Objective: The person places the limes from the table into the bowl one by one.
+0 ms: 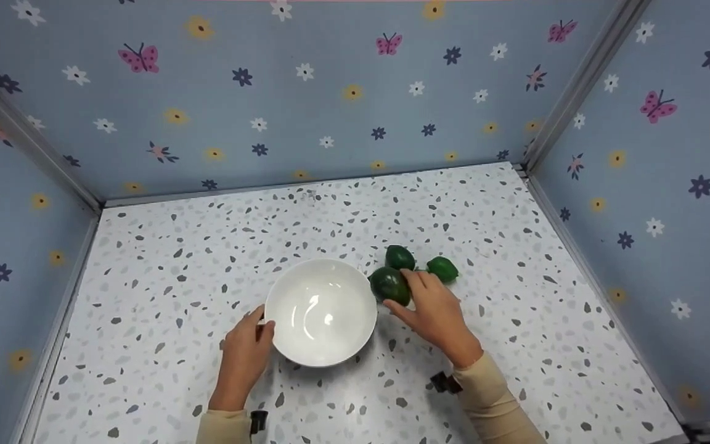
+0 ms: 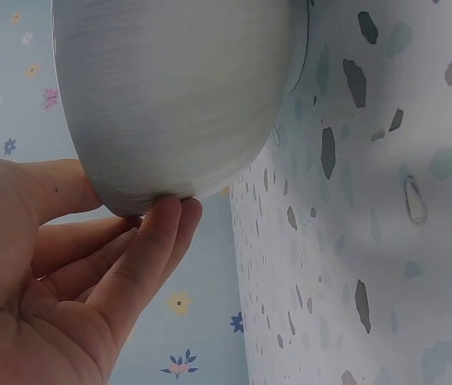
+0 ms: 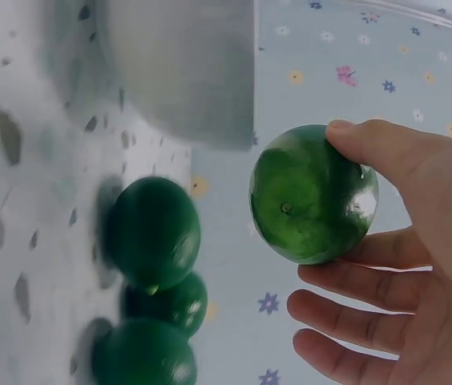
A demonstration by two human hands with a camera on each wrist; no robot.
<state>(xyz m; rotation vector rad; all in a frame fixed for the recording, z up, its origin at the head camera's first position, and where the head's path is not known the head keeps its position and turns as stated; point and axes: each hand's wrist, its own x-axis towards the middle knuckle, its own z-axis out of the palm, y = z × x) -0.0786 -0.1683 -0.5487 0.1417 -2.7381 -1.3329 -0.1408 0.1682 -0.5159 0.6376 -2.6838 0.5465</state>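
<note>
A white bowl (image 1: 321, 311) stands on the table, its inside bare. My left hand (image 1: 247, 348) grips its left rim, thumb at the edge and fingers against the outer wall (image 2: 178, 96). To the right of the bowl, my right hand (image 1: 432, 305) holds a glossy green lime (image 3: 312, 196) between thumb and fingers, raised off the table near the bowl's right rim. Beyond that hand lie more limes: one dark green lime (image 1: 400, 257) and another lime (image 1: 442, 269). The right wrist view shows a third lime (image 3: 174, 305) between them, mostly hidden by the hand in the head view.
The white speckled tabletop (image 1: 164, 277) extends around the bowl. Blue flowered panels enclose it at the back (image 1: 306, 105), left (image 1: 10, 246) and right (image 1: 651, 185), with grey metal strips along the edges. A dark clip (image 1: 446, 382) shows at the right sleeve.
</note>
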